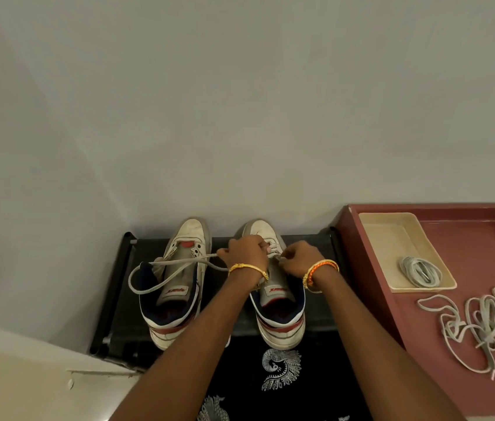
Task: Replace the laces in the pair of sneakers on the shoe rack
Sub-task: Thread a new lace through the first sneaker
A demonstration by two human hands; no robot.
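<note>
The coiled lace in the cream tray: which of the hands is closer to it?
Right. The right hand works at the near sneaker, just left of the cream tray holding the coiled lace; the left hand sits farther left.

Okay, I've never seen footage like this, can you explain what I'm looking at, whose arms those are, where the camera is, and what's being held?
There is no machine here. The single picture comes from a camera worn on a person's head, looking down at their own arms. Two sneakers stand on a black shoe rack against the wall. Both hands work at the right sneaker: the left hand and right hand pinch a grey lace, which loops across the left sneaker. To the right, a red tray holds a cream tray with a coiled lace, plus loose laces.
</note>
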